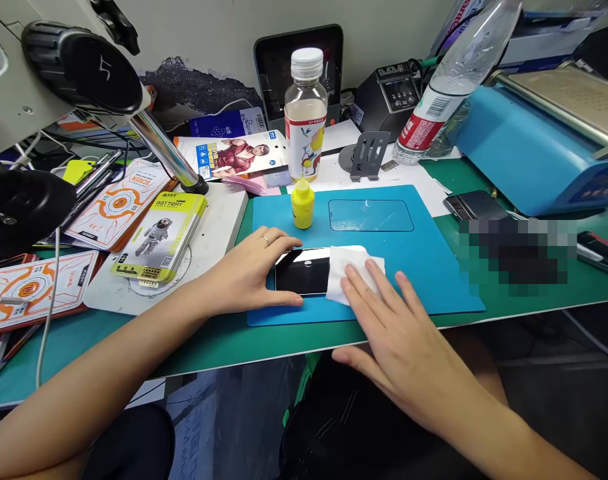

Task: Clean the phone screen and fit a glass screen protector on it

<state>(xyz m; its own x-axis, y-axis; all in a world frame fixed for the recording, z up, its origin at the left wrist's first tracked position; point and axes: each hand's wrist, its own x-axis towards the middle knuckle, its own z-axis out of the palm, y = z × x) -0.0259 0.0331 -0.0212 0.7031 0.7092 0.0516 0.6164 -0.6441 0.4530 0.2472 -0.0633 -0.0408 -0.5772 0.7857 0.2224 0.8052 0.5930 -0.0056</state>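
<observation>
A smartphone (302, 270) with a dark, glossy screen lies on the blue mat (419, 267). My left hand (251, 270) grips its left end, thumb along the near edge and fingers at the far edge. A white wipe (340, 267) covers the phone's right part. Flat on that wipe rest the fingertips of my right hand (394, 327), its fingers stretched and its thumb spread away. Just beyond the phone, a clear, black-rimmed screen protector (371, 215) lies on the mat. Left of it stands a small yellow bottle (303, 205) with a nozzle.
Behind the mat stand a drink bottle (307, 117) and a grey phone stand (368, 155). A leaning water bottle (444, 93) and a blue machine (544, 143) are at the right. Battery boxes (159, 237) and a microscope-like arm (84, 67) crowd the left.
</observation>
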